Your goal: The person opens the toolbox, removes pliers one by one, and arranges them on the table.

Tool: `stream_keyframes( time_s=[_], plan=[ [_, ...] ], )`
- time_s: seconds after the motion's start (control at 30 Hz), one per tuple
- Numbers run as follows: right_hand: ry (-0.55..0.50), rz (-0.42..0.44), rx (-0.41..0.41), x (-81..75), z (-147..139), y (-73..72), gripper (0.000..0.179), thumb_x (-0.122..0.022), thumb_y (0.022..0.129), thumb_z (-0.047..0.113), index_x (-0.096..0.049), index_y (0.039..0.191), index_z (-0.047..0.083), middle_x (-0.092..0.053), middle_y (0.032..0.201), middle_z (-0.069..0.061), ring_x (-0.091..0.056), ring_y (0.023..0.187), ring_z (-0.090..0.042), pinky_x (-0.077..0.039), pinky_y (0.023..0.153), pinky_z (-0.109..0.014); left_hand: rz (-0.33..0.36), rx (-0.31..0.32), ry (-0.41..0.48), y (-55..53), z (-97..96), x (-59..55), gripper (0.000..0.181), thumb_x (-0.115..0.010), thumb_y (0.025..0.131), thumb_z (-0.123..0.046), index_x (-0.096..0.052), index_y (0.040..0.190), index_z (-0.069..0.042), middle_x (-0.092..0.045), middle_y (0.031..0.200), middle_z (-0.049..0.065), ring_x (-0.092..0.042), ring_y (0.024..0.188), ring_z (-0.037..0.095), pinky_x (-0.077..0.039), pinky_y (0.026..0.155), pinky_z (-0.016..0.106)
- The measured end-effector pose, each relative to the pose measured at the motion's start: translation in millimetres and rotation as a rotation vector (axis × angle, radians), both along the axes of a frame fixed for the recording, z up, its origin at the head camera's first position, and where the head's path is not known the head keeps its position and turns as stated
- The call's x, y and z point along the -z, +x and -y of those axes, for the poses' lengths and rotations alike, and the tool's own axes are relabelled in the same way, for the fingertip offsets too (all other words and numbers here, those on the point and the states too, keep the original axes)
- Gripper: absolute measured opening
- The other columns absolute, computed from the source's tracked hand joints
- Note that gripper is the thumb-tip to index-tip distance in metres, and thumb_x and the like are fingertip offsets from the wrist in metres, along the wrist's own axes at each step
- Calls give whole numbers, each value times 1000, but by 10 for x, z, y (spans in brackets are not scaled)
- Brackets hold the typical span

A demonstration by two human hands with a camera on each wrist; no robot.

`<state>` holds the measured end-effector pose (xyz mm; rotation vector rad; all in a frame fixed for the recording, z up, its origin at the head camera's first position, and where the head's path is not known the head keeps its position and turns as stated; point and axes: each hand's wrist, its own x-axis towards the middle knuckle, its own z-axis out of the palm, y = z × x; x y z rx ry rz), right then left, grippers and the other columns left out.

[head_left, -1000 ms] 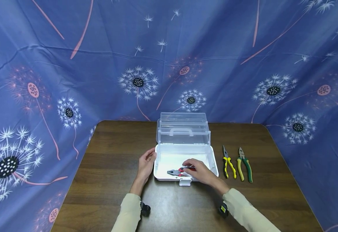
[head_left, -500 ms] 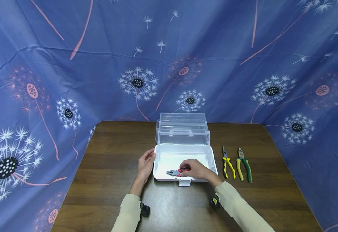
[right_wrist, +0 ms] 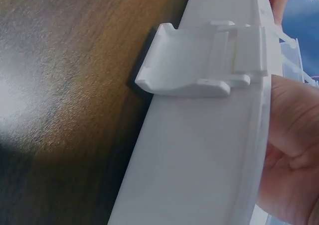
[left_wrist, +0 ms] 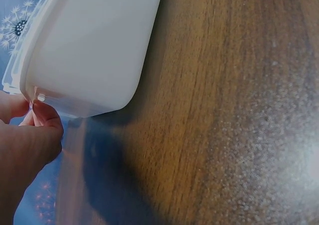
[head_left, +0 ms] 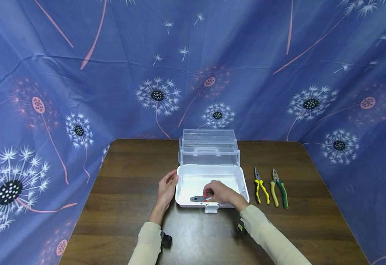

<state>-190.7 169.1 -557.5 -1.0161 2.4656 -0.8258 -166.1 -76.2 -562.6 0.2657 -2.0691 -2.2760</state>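
Note:
A white toolbox (head_left: 188, 180) with a clear lid stands open on the table. Thumb and fingers of my left hand (head_left: 167, 189) pinch its left rim, plain in the left wrist view, where the box wall (left_wrist: 94, 46) fills the upper left. Inside the box, near the front wall, lies a pair of combination pliers (head_left: 197, 199) with red-and-black handles, its grey jaws pointing left. My right hand (head_left: 222, 192) reaches over the front and grips the handles, partly covering them. In the right wrist view, the box front hides the right fingertips and pliers.
Right of the box lie yellow-and-black long-nose pliers (head_left: 259, 186) and green-and-yellow combination pliers (head_left: 278, 188). A white latch (head_left: 211, 208) hangs from the box front. The raised clear lid and trays (head_left: 209, 141) stand at the back, before a blue patterned cloth (head_left: 113, 92).
My right hand has shifted slightly left over the pliers' handles, its wrist coming closer in. The pliers have barely moved. My left hand stays at the box rim.

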Motion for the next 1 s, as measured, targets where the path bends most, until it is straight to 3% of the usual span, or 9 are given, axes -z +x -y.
stream_keyframes(
  time_s=[0.17,0.27,0.43,0.6,0.83,1.0],
  plan=[
    [-19,7,41,-28,20,44,24,-84,79,-4,-64,89,3,-65,78,-1,-50,71,-8,-44,68,-25,9,-14,-3,-106,16,260,35,-60,103,-3,-59,135,11,-63,123,26,-61,102,18,-49,83,16],
    [-6,5,61,-49,21,61,25,-85,80,-1,-64,92,5,-71,79,-2,-55,71,-8,-45,70,-27,7,-20,-6,-105,15,268,35,-61,103,-5,-61,135,8,-63,124,24,-61,102,16,-49,84,16],
    [43,-55,49,-61,-2,74,25,-86,82,8,-74,104,5,-76,95,-5,-66,84,-13,-51,78,-33,17,-22,-24,-99,12,267,34,-61,103,-6,-62,134,7,-63,124,22,-61,103,18,-50,84,16],
    [41,-112,47,-78,-36,85,20,-87,82,13,-78,100,8,-71,85,2,-56,75,-9,-48,70,-27,16,-20,-23,-93,9,271,34,-61,103,-6,-61,134,8,-63,124,22,-61,104,18,-50,84,17],
    [4,-124,92,-180,-119,151,18,-87,83,16,-79,98,12,-69,82,9,-52,71,-4,-45,65,-24,20,-24,-20,-94,12,283,33,-61,103,-6,-63,134,5,-64,125,21,-61,104,16,-49,84,16],
    [-79,-147,137,-285,-223,202,16,-86,83,10,-77,97,11,-66,78,9,-49,67,-2,-43,60,-23,-41,-20,-12,-88,12,315,32,-62,102,-5,-64,131,7,-66,118,17,-62,99,14,-50,83,17]
  ],
)
